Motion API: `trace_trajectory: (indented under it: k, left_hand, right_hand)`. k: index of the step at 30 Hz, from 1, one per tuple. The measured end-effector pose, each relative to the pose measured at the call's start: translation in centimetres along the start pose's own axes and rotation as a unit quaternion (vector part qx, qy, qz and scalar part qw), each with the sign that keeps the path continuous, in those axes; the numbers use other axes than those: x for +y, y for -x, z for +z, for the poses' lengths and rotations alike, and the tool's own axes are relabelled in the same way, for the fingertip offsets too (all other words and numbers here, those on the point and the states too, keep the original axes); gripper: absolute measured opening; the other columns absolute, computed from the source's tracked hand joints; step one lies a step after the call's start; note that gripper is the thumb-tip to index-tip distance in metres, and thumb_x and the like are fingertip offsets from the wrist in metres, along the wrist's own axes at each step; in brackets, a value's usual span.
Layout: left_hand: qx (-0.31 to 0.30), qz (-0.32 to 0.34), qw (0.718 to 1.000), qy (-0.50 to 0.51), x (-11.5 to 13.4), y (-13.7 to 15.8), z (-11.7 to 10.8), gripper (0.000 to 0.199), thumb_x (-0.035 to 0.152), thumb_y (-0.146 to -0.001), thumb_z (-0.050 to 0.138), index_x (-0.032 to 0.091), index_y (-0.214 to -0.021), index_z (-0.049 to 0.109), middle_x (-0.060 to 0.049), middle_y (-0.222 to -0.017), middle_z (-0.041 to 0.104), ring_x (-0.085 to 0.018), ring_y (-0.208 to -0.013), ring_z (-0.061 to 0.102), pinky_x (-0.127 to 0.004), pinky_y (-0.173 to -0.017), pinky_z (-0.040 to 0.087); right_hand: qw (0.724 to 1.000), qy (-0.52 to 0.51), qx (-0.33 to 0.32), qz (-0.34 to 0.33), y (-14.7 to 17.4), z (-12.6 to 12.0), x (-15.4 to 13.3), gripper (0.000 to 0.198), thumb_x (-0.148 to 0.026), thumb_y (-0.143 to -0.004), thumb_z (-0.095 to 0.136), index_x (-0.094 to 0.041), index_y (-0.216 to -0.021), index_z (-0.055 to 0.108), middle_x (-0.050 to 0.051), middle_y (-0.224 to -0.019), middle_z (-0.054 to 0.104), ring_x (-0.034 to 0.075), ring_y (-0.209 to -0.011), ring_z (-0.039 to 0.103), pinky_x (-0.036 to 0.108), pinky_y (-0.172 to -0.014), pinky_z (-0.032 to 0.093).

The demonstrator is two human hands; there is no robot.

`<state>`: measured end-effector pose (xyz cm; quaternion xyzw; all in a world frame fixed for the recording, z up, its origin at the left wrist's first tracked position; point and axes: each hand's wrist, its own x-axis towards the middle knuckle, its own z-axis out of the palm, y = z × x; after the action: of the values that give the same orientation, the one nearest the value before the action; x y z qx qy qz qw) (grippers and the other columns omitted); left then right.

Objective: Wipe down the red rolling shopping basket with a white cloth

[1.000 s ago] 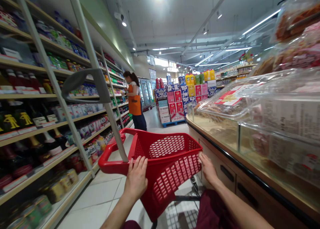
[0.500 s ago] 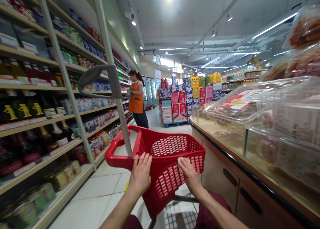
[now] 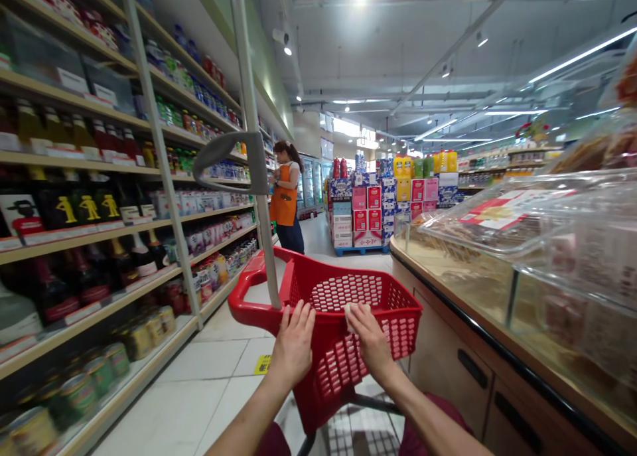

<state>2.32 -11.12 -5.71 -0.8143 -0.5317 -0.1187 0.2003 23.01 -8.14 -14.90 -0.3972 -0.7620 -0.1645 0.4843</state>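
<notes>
A red plastic shopping cart (image 3: 338, 370) with lattice sides stands right in front of me. My left hand (image 3: 293, 343) rests on its near rim, fingers stretched out and slightly apart. Farther right along the same rim, my right hand (image 3: 369, 342) presses a small white cloth (image 3: 354, 307) against the red plastic. Only a little of the cloth shows past the fingers. From the cart's left end rises a metal pole (image 3: 269, 250) with a grey loop handle (image 3: 253, 164) in front of the shelves.
Shelves of bottles and cans (image 3: 99, 230) line the left side. On the right runs a wood-fronted counter (image 3: 448, 350) with clear plastic food packs (image 3: 502, 217). A person in an orange apron (image 3: 284, 200) stands ahead, near stacked drink boxes (image 3: 365, 214) on a blue pallet.
My right hand has slid left along the rim with the cloth, closer to my left hand, which stays on the rim. The whole view has shifted, so things appear farther right.
</notes>
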Motion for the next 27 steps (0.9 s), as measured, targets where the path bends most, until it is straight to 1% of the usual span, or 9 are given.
trace_trajectory:
  k: [4, 7, 10, 13, 15, 17, 19, 22, 27]
  left_hand:
    - [-0.017, 0.0, 1.0, 0.011, 0.1, -0.1, -0.4, 0.062, 0.024, -0.069, 0.041, 0.012, -0.129, 0.031, -0.008, -0.139, 0.029, -0.022, -0.13, 0.016, -0.044, -0.107, 0.006]
    - [-0.006, 0.008, 1.0, 0.012, 0.0, -0.1, 0.0, 0.061, 0.023, -0.069, 0.041, 0.012, -0.129, 0.032, -0.008, -0.138, 0.03, -0.023, -0.129, 0.017, -0.044, -0.107, 0.008]
    - [0.045, 0.023, 0.999, 0.019, -0.3, 0.4, 0.5, 0.061, 0.019, -0.067, 0.042, 0.014, -0.128, 0.034, -0.007, -0.136, 0.033, -0.022, -0.128, 0.021, -0.043, -0.107, 0.011]
    - [0.127, 0.024, 0.991, 0.019, -1.6, 1.7, 0.4, 0.061, 0.014, -0.068, 0.04, 0.016, -0.128, 0.034, -0.005, -0.136, 0.035, -0.019, -0.128, 0.023, -0.041, -0.107, 0.009]
    - [0.173, -0.009, 0.985, 0.005, -3.1, 2.6, -0.2, 0.059, 0.012, -0.069, 0.038, 0.015, -0.127, 0.034, -0.007, -0.135, 0.037, -0.019, -0.127, 0.025, -0.041, -0.108, 0.01]
    - [0.194, -0.063, 0.979, -0.01, -4.7, 3.1, -1.0, 0.056, 0.012, -0.069, 0.037, 0.012, -0.126, 0.036, -0.009, -0.133, 0.039, -0.02, -0.126, 0.027, -0.042, -0.107, 0.011]
    - [0.18, -0.107, 0.978, -0.017, -6.1, 3.2, -1.8, 0.055, 0.012, -0.068, 0.038, 0.012, -0.123, 0.039, -0.01, -0.132, 0.04, -0.021, -0.125, 0.028, -0.044, -0.106, 0.011]
    - [0.142, -0.128, 0.981, -0.018, -6.8, 2.8, -2.4, 0.054, 0.013, -0.066, 0.04, 0.012, -0.12, 0.044, -0.01, -0.131, 0.042, -0.023, -0.125, 0.028, -0.046, -0.105, 0.012]
    - [0.146, -0.144, 0.979, -0.011, -6.2, 2.4, -2.1, 0.052, 0.017, -0.067, 0.041, 0.01, -0.119, 0.044, -0.012, -0.13, 0.042, -0.024, -0.125, 0.028, -0.045, -0.105, 0.014]
  right_hand:
    - [0.999, -0.01, -0.024, -0.021, 1.1, 0.8, -1.1, 0.05, -0.002, -0.079, 0.035, -0.024, -0.123, 0.044, 0.006, -0.121, 0.052, 0.018, -0.12, 0.038, 0.043, -0.094, 0.04]
    - [0.999, -0.025, -0.018, -0.02, 0.8, 1.1, -2.4, 0.048, -0.004, -0.08, 0.037, -0.024, -0.123, 0.044, 0.006, -0.121, 0.052, 0.019, -0.119, 0.038, 0.043, -0.094, 0.04]
    - [0.999, -0.042, 0.003, -0.014, -0.6, 1.1, -3.7, 0.05, -0.003, -0.08, 0.034, -0.024, -0.125, 0.041, 0.006, -0.127, 0.046, 0.019, -0.123, 0.033, 0.046, -0.098, 0.035]
    - [0.998, -0.054, -0.004, -0.026, -0.6, 1.7, -4.4, 0.05, -0.004, -0.079, 0.036, -0.025, -0.124, 0.042, 0.006, -0.123, 0.05, 0.02, -0.119, 0.038, 0.045, -0.094, 0.04]
    - [0.998, -0.059, -0.018, -0.028, -0.1, 2.3, -4.9, 0.052, -0.003, -0.077, 0.038, -0.026, -0.123, 0.044, 0.006, -0.119, 0.054, 0.02, -0.116, 0.042, 0.044, -0.091, 0.043]
    - [0.997, -0.066, -0.014, -0.024, -0.4, 2.6, -5.6, 0.055, -0.001, -0.076, 0.036, -0.026, -0.124, 0.042, 0.005, -0.12, 0.053, 0.02, -0.117, 0.041, 0.044, -0.092, 0.042]
    - [0.997, -0.076, 0.005, -0.023, -1.8, 2.7, -6.7, 0.056, 0.001, -0.077, 0.033, -0.026, -0.126, 0.04, 0.005, -0.124, 0.049, 0.019, -0.121, 0.036, 0.046, -0.096, 0.037]
    - [0.995, -0.085, 0.03, -0.032, -3.8, 3.1, -8.3, 0.054, 0.0, -0.079, 0.031, -0.024, -0.126, 0.04, 0.006, -0.126, 0.047, 0.019, -0.123, 0.032, 0.047, -0.098, 0.034]
    - [0.995, -0.08, 0.002, -0.062, -2.7, 4.0, -9.9, 0.053, 0.001, -0.075, 0.035, -0.022, -0.122, 0.046, 0.007, -0.119, 0.053, 0.021, -0.117, 0.041, 0.045, -0.091, 0.043]
